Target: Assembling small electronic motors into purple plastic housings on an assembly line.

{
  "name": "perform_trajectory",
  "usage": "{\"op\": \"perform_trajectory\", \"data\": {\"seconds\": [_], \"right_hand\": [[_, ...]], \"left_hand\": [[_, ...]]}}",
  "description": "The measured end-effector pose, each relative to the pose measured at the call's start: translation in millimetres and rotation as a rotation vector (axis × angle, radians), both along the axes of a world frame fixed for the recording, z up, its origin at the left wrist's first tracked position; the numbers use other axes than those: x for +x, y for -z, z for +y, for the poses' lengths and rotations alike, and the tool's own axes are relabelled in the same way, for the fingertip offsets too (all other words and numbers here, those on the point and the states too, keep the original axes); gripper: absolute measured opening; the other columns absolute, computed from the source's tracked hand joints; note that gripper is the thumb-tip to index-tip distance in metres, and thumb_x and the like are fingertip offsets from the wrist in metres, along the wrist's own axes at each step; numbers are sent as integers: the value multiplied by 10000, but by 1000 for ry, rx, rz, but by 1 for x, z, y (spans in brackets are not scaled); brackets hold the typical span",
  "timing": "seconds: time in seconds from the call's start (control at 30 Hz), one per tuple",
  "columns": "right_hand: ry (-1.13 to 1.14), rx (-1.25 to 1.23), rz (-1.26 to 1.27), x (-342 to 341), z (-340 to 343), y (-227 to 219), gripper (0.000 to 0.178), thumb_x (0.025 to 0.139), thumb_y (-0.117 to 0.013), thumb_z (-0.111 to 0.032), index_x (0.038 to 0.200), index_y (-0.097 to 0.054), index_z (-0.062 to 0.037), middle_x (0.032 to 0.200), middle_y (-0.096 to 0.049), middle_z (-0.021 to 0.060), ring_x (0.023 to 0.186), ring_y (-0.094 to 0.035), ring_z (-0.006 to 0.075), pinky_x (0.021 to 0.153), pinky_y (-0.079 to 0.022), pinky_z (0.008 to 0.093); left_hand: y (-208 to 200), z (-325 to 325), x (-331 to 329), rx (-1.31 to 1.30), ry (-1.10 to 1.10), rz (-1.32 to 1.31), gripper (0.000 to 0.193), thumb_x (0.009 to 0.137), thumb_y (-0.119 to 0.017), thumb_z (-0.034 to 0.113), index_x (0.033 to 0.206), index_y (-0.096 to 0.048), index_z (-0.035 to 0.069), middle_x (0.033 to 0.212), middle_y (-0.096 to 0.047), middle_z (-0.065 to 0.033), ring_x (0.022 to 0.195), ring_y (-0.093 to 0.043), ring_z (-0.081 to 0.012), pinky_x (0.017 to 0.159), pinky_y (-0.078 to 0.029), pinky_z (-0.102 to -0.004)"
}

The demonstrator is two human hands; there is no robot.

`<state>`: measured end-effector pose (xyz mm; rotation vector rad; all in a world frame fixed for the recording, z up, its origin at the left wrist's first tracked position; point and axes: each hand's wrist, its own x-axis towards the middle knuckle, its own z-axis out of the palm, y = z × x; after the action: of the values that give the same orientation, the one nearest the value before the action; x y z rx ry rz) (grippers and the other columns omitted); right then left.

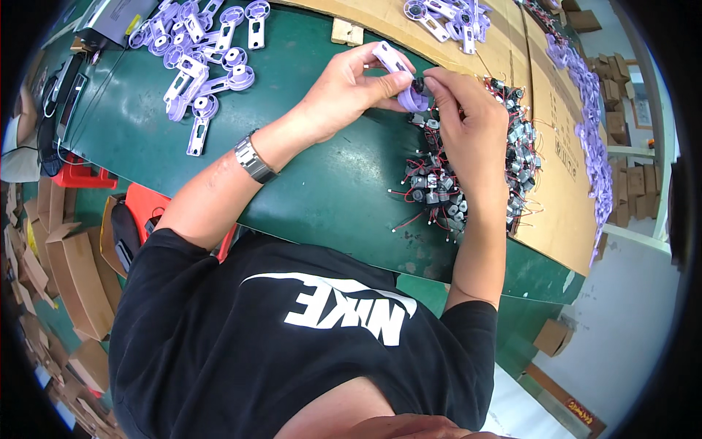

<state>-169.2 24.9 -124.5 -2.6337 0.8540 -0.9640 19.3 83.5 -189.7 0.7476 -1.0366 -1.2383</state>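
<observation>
My left hand (342, 94) grips a light purple plastic housing (389, 56) with a long slotted handle and a round ring end. The handle points up and away, with the ring toward my right hand (472, 117). Thumb and fingertips of that hand are closed at a small black part (418, 84) by the ring; it looks like a small motor, partly covered by the fingers. Under and around my right forearm lies a pile of small motors (431, 180) with red and black wires and white plugs.
Many purple housings (197, 73) lie on the green table (322, 183) at the far left. More purple housings (461, 22) rest on the cardboard sheet (552, 157) at the far right. A grey metal box (113, 20) stands at the back left. Cardboard boxes (80, 282) are beside the table.
</observation>
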Motion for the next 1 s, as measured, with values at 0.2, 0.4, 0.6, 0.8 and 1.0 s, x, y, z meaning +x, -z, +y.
{"op": "perform_trajectory", "data": {"seconds": [0.2,0.4,0.6,0.8,1.0], "right_hand": [[-83,162,67,-3,3,-12,181,945,-718,-129,1094,-734,-28,900,-663,159,809,-663,375,731,-536,442],[-121,13,137,-7,1,-17,241,888,-758,-94,1111,-720,-11,903,-670,152,818,-665,372,757,-537,445],[-92,106,104,-2,9,-20,234,854,-768,-61,1063,-682,-4,887,-677,131,806,-675,310,741,-544,413],[-53,296,59,-4,8,-18,234,872,-764,-56,1088,-680,-20,856,-692,115,709,-655,214,651,-525,346],[-46,548,-121,-4,3,-3,224,906,-757,-42,1120,-690,-32,867,-696,50,660,-600,95,586,-477,254]], "left_hand": [[-3,-1,5,11,-55,39,243,1032,-673,153,1210,-636,-8,1141,-652,-58,1028,-707,-169,895,-647,-374],[-5,2,3,2,-11,-47,266,1036,-671,165,1230,-627,-11,1146,-656,-66,1017,-700,-155,919,-618,-344],[-4,1,4,-18,-14,-66,272,1015,-701,142,1232,-631,-6,1124,-669,-59,1029,-689,-135,936,-594,-321],[-5,0,7,-63,-48,-168,288,993,-733,142,1236,-650,11,1108,-703,-39,1030,-669,-111,968,-537,-294],[-8,-1,12,-87,-73,-197,277,976,-753,147,1215,-682,26,1108,-712,-21,1048,-654,-100,977,-519,-285]]}}
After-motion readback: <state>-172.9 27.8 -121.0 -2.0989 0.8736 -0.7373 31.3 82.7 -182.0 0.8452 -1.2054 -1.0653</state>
